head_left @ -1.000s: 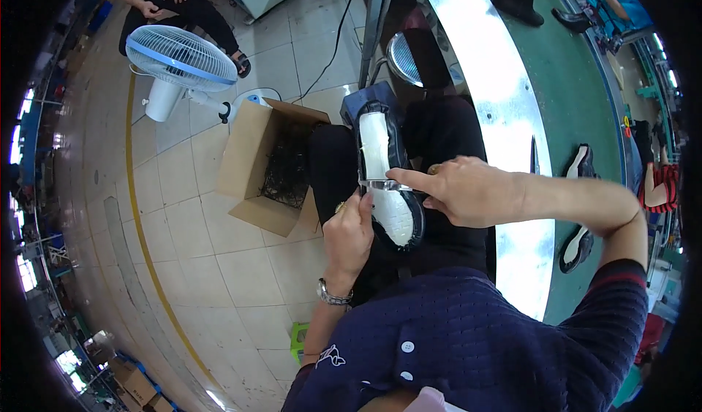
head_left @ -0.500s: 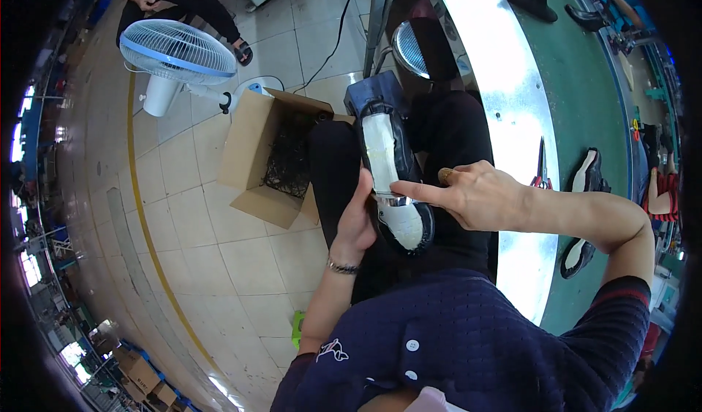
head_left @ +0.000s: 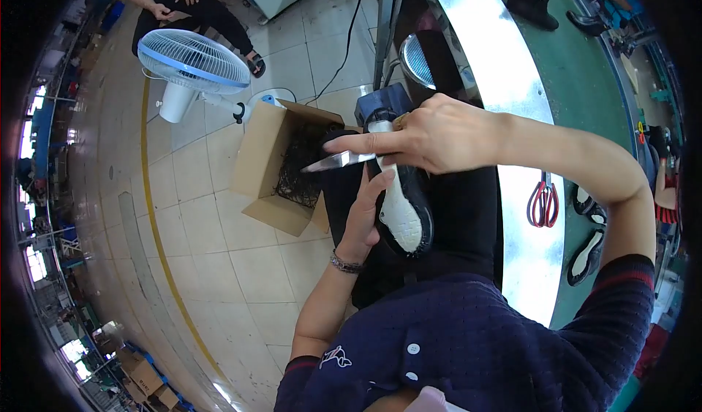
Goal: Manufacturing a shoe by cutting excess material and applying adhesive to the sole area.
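I log right hand [head_left: 439,138], mid-frame, grasping a knife [head_left: 340,163], forefinger extended; its tip now swung left, freeing the shoe's [head_left: 404,218] lower half. Left hand [head_left: 362,218]: gripping shoe.

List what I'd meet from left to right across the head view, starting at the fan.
White-and-blue fan, open cardboard box, left hand, held shoe, red-handled scissors, black-and-white shoes on the green surface.

The right hand [head_left: 450,135] hides one end of the blade [head_left: 333,163] and part of the shoe [head_left: 402,214]; my remote view crops a seated person [head_left: 212,16]; I cannot identify the box's [head_left: 256,152] contents [head_left: 298,167].
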Demonstrator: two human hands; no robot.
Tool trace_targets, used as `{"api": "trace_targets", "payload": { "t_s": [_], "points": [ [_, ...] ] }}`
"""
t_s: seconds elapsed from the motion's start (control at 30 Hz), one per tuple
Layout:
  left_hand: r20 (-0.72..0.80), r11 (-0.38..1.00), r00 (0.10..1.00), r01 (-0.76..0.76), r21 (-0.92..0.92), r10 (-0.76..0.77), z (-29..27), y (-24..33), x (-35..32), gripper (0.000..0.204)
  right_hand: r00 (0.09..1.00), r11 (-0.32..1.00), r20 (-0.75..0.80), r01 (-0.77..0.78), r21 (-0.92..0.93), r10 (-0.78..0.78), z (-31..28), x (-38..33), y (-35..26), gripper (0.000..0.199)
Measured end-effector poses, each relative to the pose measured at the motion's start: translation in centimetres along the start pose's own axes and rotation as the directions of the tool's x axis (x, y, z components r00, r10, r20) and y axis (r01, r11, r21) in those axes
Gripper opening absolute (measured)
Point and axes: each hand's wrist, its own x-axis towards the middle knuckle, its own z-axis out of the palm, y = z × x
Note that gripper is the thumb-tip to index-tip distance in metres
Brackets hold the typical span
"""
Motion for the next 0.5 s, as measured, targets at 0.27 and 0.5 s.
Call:
{"api": "trace_targets", "payload": {
  "t_s": [0.27,0.5],
  "points": [
    [0.091,0.999,0.995,0.044,-0.012,-0.042,-1.6,0.4,0.3,0.079,0.999,0.994,-0.004,-0.039,-0.1,0.038,1.5,-0.6,0.5,0.072],
    [0.056,0.995,0.995,0.077,0.06,-0.08,-2.3,0.8,0.0,0.079,0.989,0.963,0.088,-0.091,-0.254,0.117,2.6,-0.9,0.1,0.063]
  ]
}}
